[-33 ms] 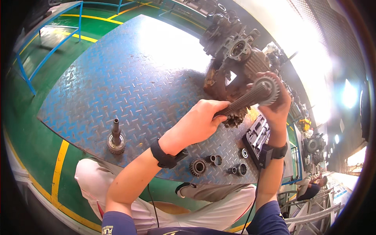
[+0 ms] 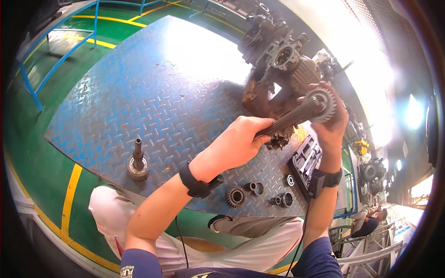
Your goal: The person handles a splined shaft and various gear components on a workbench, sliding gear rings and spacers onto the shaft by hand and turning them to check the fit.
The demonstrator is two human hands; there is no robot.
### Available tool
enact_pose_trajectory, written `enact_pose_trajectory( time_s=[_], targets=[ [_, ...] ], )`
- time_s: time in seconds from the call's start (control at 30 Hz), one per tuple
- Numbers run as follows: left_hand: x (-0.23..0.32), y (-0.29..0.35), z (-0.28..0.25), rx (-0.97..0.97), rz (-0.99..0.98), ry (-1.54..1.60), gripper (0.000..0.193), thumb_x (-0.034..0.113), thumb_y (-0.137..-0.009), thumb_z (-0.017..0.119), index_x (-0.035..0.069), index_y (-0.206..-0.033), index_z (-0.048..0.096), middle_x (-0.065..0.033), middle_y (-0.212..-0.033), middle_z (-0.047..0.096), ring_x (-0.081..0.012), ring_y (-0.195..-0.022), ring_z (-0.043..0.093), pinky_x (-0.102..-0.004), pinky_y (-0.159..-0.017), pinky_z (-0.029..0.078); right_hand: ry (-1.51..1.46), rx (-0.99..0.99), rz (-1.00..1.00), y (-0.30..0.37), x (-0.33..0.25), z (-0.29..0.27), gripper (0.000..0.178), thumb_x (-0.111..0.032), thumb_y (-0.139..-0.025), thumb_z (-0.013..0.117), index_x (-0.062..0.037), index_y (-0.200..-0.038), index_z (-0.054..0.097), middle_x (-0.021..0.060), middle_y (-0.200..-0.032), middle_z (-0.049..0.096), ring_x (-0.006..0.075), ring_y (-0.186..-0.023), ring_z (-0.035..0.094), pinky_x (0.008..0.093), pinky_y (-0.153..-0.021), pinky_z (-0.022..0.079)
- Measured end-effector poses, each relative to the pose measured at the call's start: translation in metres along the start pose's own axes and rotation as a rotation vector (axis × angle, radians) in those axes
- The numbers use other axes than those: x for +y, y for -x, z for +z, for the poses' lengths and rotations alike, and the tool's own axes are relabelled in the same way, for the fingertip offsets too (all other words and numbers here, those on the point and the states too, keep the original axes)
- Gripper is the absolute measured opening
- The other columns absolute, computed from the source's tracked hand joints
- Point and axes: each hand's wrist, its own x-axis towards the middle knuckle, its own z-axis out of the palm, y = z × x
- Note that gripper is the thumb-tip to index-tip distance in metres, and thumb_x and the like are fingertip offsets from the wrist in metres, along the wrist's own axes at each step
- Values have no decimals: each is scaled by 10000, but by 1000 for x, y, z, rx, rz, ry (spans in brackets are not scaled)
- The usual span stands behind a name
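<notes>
My left hand [image 2: 232, 143] grips the near end of a long splined shaft [image 2: 292, 119], thumb and fingers closed round it. The shaft slants up to the right, above the table. At its far end is a toothed gear [image 2: 330, 105], and my right hand [image 2: 334, 132] is closed on its rim from behind and the right side. Whether the gear is fitted on the shaft or only held against its end, I cannot tell. Below my hands, a loose gear [image 2: 235, 197] and small rings [image 2: 253, 186] lie on the blue tread-plate table [image 2: 153, 102].
A shaft with a gear [image 2: 138, 162] stands upright at the table's left front. A large dirty gearbox housing [image 2: 282, 58] is at the back right. Near my right forearm lie an open tool case [image 2: 306, 162], a bearing [image 2: 289, 180] and a sleeve [image 2: 286, 199]. A person [image 2: 368, 222] sits far right.
The gear and shaft end have shifted very slightly to the right with my right hand. My grips look the same.
</notes>
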Motion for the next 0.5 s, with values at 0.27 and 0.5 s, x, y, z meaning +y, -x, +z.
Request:
enact_pose_trajectory(
  time_s=[0.27,0.5],
  targets=[
    [-8,-1,-10,-83,-142,204,389,-41,-896,681,-26,-1283,639,-132,-991,743,-127,-925,664,-315,-866,542,420,-125,-30,-25,-46,10,754,-191,-655,804,56,-1330,575,98,-1204,597,194,-1091,592,317,-975,457],
    [-3,-1,-5,-89,-242,276,609,-57,-879,683,29,-1450,489,-131,-1117,703,-176,-1018,684,-336,-931,558,480,-313,8,-28,-26,-5,691,-211,-670,793,53,-1277,590,87,-1062,667,136,-1003,641,296,-899,515]
  ],
)
